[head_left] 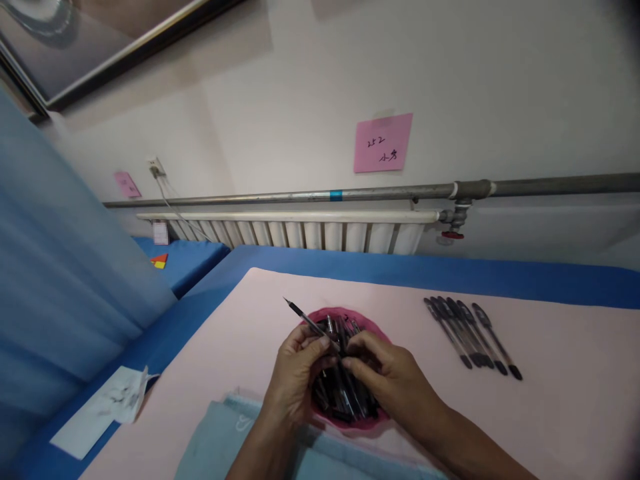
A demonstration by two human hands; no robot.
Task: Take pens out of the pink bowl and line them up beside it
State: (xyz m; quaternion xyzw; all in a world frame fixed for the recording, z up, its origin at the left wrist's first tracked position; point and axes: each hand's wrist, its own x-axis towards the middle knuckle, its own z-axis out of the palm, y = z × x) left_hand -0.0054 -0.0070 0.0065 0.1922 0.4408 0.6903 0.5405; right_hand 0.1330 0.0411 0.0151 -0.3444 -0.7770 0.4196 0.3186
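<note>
Over a pink basket (353, 427) full of pens and dark pen parts, my two hands meet. Closed in my left hand (295, 367) is a pen (303, 315) without a cap, its tip slanting up and to the left. My right hand (387, 370) is pinched at the rear end of the same pen; a small dark piece between the fingertips is partly hidden. To the right, several capped pens (463, 333) lie side by side in a slanted row on the pink sheet.
Pink sheeting (565, 347) covers a blue bed (400, 262). A light-blue cloth (215, 433) lies at the front, white paper (90, 420) at the left. Behind are a radiator (313, 235) and a pipe (280, 199); a blue curtain (60, 253) hangs at left.
</note>
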